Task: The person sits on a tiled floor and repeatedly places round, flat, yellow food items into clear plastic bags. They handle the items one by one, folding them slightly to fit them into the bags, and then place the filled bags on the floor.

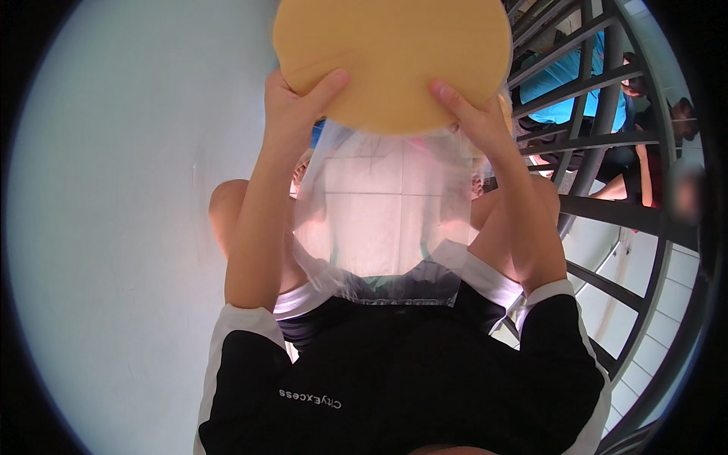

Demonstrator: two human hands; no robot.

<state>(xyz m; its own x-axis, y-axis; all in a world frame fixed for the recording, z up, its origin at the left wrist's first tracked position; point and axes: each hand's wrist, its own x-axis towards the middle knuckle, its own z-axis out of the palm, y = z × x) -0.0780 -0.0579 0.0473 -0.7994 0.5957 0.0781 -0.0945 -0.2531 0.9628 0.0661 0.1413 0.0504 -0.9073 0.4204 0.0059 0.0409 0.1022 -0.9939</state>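
A flat, tan-yellow rounded panel (392, 62) is held up in front of me, its top cut off by the picture's edge. My left hand (290, 108) grips its lower left side with the thumb on the near face. At the lower right, my right hand (478, 119) grips it the same way. Most fingers of both hands are hidden behind the panel. Below it hangs a clear plastic bag or sheet (375, 239), spread between my forearms and reaching my lap. Whether the fingers also hold the plastic cannot be seen.
A smooth pale wall (114, 227) rises close on my left. Dark metal railings (608, 213) run along my right, with people (563, 85) seated beyond them. Light floor tiles (364, 205) show through the plastic between my bent knees. A small blue thing (317, 133) shows beside my left hand.
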